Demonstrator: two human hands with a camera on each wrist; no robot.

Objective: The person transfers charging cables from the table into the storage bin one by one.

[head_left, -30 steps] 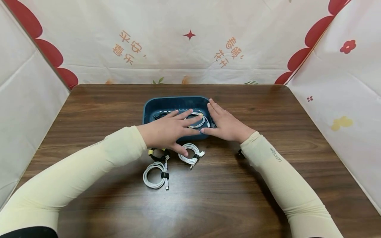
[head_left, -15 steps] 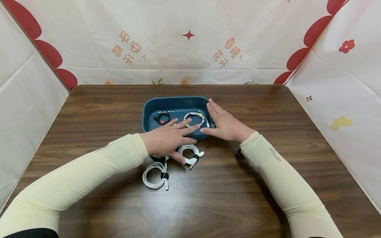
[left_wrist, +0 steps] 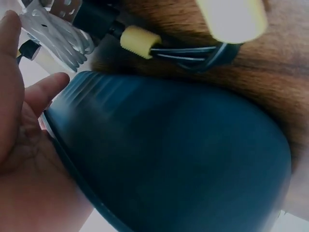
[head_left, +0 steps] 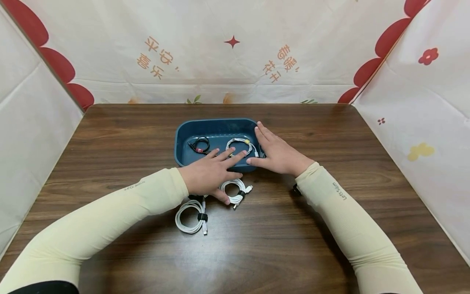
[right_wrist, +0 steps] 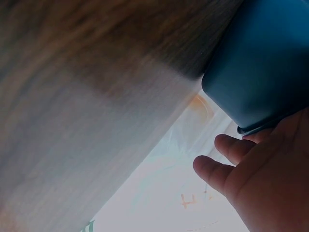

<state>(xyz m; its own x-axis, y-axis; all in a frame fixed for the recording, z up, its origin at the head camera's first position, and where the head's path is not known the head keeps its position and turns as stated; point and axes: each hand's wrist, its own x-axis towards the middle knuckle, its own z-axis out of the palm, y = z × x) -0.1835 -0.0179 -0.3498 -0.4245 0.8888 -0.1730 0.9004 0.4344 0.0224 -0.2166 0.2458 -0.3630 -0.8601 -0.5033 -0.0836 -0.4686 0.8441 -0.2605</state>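
Observation:
In the head view a blue plastic bin (head_left: 216, 122) stands on the table, holding a coiled black cable (head_left: 201, 141) with a red tag and a coiled white cable (head_left: 240, 141) with yellow bands. My left hand (head_left: 209, 173) lies across its front rim, fingers spread and straight. Beneath that thumb is a white coiled cable (head_left: 232, 192) with a black strap. My right hand (head_left: 279, 153) touches the bin's right end with straight fingers. A dark cable with yellow bands (left_wrist: 141, 41), mostly hidden by my left hand in the head view, shows beside the bin in the left wrist view.
Another white coiled cable (head_left: 188, 218), tied with a black strap, lies on the brown wooden table (head_left: 275, 245) in front of the bin. Printed white cloth (head_left: 235, 69) hangs behind the table and along both sides.
My left hand has drawn back from over the bin to its front rim, uncovering the black cable inside. The right hand and the bin stay in place.

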